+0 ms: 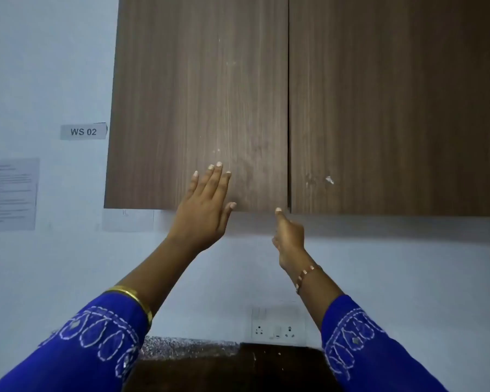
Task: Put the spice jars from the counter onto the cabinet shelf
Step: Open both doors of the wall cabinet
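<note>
A brown wooden wall cabinet fills the upper view, with its left door and right door both closed. My left hand is raised with straight fingers, flat against the lower part of the left door. My right hand reaches up under the bottom edge where the two doors meet, its fingertips at the left door's lower right corner and its other fingers curled. No spice jars and no shelf are in view.
A grey speckled counter with a dark board on it shows at the bottom. A white socket plate is on the wall above it. A "WS 02" label and a printed sheet hang at the left.
</note>
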A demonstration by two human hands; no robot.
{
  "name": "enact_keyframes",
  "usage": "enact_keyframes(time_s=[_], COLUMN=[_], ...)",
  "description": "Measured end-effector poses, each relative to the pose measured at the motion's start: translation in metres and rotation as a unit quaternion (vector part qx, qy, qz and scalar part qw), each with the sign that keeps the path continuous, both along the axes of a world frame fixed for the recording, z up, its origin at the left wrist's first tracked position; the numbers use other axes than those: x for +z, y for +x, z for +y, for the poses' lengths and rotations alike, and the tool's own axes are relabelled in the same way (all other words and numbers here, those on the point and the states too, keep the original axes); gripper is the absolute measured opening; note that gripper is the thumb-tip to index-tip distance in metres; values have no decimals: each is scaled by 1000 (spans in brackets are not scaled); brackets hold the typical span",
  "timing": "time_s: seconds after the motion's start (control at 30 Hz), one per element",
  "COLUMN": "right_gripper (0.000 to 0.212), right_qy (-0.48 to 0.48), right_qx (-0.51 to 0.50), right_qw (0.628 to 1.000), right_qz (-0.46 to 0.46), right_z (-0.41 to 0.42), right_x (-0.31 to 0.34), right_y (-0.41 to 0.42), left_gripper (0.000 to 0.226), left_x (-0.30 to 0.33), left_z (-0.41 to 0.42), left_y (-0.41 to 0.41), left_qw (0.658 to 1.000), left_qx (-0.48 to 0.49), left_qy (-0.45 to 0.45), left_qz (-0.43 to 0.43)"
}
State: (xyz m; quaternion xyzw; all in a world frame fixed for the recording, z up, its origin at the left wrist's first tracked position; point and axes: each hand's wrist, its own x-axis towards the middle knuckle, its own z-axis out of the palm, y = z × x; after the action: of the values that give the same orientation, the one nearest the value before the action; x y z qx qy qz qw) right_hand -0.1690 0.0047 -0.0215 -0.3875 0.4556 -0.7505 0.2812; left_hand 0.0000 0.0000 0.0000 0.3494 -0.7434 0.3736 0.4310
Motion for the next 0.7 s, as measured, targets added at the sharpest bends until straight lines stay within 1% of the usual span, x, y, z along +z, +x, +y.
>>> enact_keyframes(time_s=[0.07, 0.1, 0.13, 0.27, 0.33, 0.4, 0.53, 0.6, 0.7], right_gripper=[47, 54, 55, 52, 45, 39, 37, 29, 21], right_qy=[-7, -13, -31, -74, -81, -95, -128, -146, -179], right_qx=[16, 18, 18, 43, 38, 51, 95, 113, 116], right_qw=[997, 995, 994, 979, 971, 963, 944, 939, 941], right_qz=[-71, -93, -106, -187, -223, -246, -288, -291, -262], right_z=[-15, -23, -30, -50, -58, -62, -65, -61, -47], right_x=[4, 7, 11, 22, 22, 21, 18, 15, 9], right_y=[4, 6, 7, 9, 9, 9, 0, -2, 2], left_gripper=[60, 59, 59, 57, 57, 58, 66, 69, 64], left_x=[6, 8, 9, 13, 14, 16, 22, 23, 24], left_z=[-9, -15, -20, -40, -48, -51, -54, -52, -46], left_y=[2, 2, 1, 0, -2, -6, -16, -22, -31], left_qw=[1000, 1000, 1000, 999, 998, 997, 995, 993, 989], left_qx=[-5, -10, -6, -23, -34, -49, -89, -112, -142], left_qy=[-5, -9, -4, -16, -21, -17, -2, 8, 48], left_qz=[-2, -5, -11, -42, -49, -51, -55, -44, -22])
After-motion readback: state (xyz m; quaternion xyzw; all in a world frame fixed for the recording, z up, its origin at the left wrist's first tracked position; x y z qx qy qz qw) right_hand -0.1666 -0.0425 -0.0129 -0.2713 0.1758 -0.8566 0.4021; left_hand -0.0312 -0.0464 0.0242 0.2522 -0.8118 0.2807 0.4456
